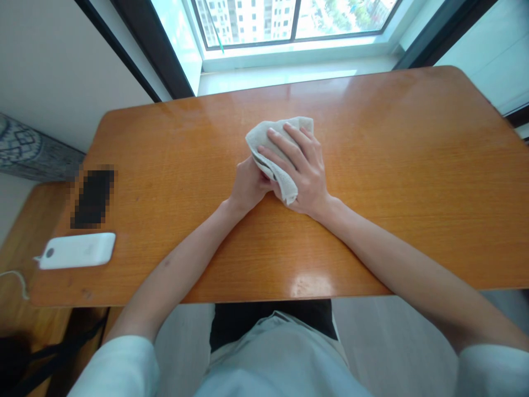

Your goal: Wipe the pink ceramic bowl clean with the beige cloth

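Note:
A beige towel (pixel 264 138), bunched up, lies at the middle of the orange wooden table (pixel 392 165). My right hand (pixel 303 171) rests on top of it with the fingers stretched over the cloth and the lower edge wrapped under the palm. My left hand (pixel 247 184) is curled at the towel's left lower edge, fingers tucked into the cloth, so part of the towel is hidden between both hands.
A white power bank (pixel 78 251) with a cable lies near the table's left front corner. A blurred dark flat object (pixel 93 198) sits just behind it. A window (pixel 289 22) runs along the far side. A lower wooden surface (pixel 16 264) stands at the left.

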Available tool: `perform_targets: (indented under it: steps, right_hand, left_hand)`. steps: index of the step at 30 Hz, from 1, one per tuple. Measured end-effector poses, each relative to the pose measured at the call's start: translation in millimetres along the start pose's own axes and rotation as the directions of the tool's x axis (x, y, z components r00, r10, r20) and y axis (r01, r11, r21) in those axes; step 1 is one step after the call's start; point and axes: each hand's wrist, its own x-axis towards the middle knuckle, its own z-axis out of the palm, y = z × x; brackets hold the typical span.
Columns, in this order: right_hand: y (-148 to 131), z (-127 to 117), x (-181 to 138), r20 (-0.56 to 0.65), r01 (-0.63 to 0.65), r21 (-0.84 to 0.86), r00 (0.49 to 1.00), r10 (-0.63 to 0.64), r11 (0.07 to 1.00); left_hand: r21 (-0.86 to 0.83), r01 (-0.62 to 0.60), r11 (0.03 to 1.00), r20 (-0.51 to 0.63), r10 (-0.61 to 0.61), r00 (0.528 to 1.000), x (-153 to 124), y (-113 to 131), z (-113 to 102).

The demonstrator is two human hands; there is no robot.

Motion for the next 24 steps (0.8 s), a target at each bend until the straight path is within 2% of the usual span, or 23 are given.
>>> perform_targets:
  steps: [1,3,5,6,7,9,11,14,16,19,20,22,24]
  right_hand:
    - [0.0,0.3,0.4,-0.003,-0.02,0.015,1.0,0.02,1.0]
    - [4.6,3.0,0.6,-0.053,-0.172,0.077,0.983,0.176,0.982]
    - [11.4,6.3,0.3,-0.125,-0.363,0.148,0.916,0.381,0.92]
    - [13.7,7.2,0.2,-0.143,-0.426,0.171,0.881,0.45,0.888]
    - [14.4,7.2,0.3,-0.149,-0.446,0.174,0.869,0.471,0.878]
    - [11.1,4.6,1.5,-0.097,-0.385,0.126,0.913,0.397,0.914]
    - [4.1,0.3,3.4,0.006,-0.263,0.061,0.965,0.263,0.963]
    - [-0.3,-2.0,5.1,0.059,-0.133,0.004,0.989,0.132,0.991]
    - [5.1,1.5,3.9,-0.008,-0.179,0.038,0.984,0.179,0.983]
    - [18.0,9.1,-0.6,-0.111,-0.391,0.136,0.907,0.406,0.91]
    - [20.5,10.5,-2.0,-0.121,-0.428,0.148,0.887,0.446,0.892]
    - [19.8,10.0,-3.4,-0.101,-0.408,0.125,0.902,0.421,0.904]
    - [12.7,6.1,-2.6,-0.043,-0.282,0.074,0.957,0.286,0.956]
  left_hand:
    - [-0.001,-0.003,1.0,0.0,0.003,1.0,0.1,-0.2,0.6]
    - [-0.014,-0.033,0.999,-0.047,0.032,0.998,0.3,5.4,0.8]
    - [-0.019,-0.075,0.997,-0.094,0.073,0.993,0.4,14.3,-0.4]
    - [-0.015,-0.088,0.996,-0.098,0.087,0.991,0.4,17.6,-1.2]
    - [-0.01,-0.09,0.996,-0.093,0.088,0.992,0.2,19.1,-2.0]
    - [-0.001,-0.053,0.999,-0.07,0.052,0.996,-0.1,16.1,-2.8]
    - [0.007,-0.018,1.0,-0.042,0.019,0.999,-0.4,7.9,-2.1]
    - [0.001,-0.016,1.0,-0.02,0.016,1.0,-0.5,0.8,0.0]
    - [-0.001,-0.02,1.0,-0.052,0.02,0.998,-0.3,4.9,0.4]
    - [0.043,-0.053,0.998,-0.081,0.057,0.995,0.1,16.3,-1.1]
    - [0.054,-0.073,0.996,-0.081,0.078,0.994,0.2,18.3,-1.7]
    - [0.043,-0.091,0.995,-0.083,0.094,0.992,0.2,16.7,-2.3]
    - [0.018,-0.066,0.998,-0.075,0.067,0.995,-0.1,9.7,-1.8]
